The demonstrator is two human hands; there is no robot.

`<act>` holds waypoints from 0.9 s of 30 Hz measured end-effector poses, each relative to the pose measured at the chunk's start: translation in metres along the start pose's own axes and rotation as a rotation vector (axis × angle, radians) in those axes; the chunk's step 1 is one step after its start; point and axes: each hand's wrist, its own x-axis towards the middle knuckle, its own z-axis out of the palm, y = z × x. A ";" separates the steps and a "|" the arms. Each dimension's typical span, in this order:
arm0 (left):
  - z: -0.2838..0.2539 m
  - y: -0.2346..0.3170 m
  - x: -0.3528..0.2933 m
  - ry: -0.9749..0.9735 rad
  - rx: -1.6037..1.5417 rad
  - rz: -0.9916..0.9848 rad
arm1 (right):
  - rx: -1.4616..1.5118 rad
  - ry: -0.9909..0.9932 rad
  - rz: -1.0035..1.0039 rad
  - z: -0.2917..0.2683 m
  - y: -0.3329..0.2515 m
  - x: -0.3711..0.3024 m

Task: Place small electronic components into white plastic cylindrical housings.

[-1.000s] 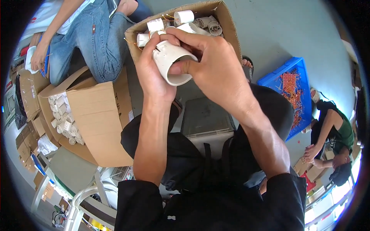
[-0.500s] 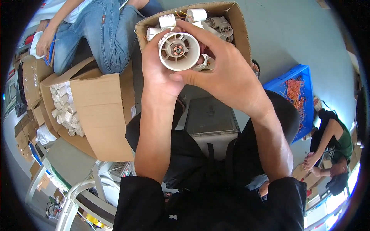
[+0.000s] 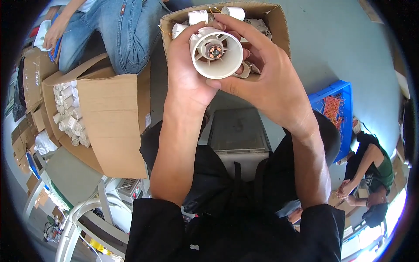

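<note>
Both hands hold a white plastic fan housing, its round mouth facing me. Inside, thin ribs surround a small motor core with copper windings. My left hand is closed around its left side, fingertips mostly hidden behind it. Wrapped round the right side is my right hand, its thumb along the lower rim. Just behind them, an open cardboard box contains several similar white housings, some with thin yellow wires sticking out.
On the left stands another open cardboard box full of white cylindrical parts. A lidded container sits between my knees. To the right is a blue tray of reddish pieces. Co-workers sit at the upper left and far right.
Both hands and the housing appear slightly further right in view. The housing has tilted a little, showing more of its lower inner wall. The grip stays the same.
</note>
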 end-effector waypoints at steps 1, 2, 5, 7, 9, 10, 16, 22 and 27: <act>0.005 -0.001 -0.001 0.052 0.014 0.018 | 0.000 0.003 -0.003 -0.001 0.001 0.000; 0.008 -0.002 -0.001 0.104 0.028 0.036 | -0.003 0.001 -0.004 -0.002 0.001 0.001; 0.005 0.002 -0.001 0.090 0.017 0.033 | 0.040 -0.024 0.005 0.000 0.000 0.003; 0.002 0.002 0.001 0.078 0.016 0.027 | 0.055 -0.018 0.000 0.000 0.001 0.003; 0.000 0.003 0.002 0.068 0.018 0.021 | 0.049 -0.018 -0.007 0.001 0.001 0.004; -0.001 0.004 0.002 0.053 0.001 0.006 | 0.046 -0.017 -0.013 0.001 0.001 0.004; -0.003 0.006 0.011 -0.051 0.005 -0.019 | 0.327 -0.039 0.107 -0.007 0.000 0.007; 0.001 -0.001 0.008 -0.039 0.135 0.025 | 0.087 0.011 0.153 -0.002 0.000 0.009; -0.002 -0.008 0.008 0.042 0.151 0.076 | 0.066 0.000 0.171 -0.004 -0.003 0.009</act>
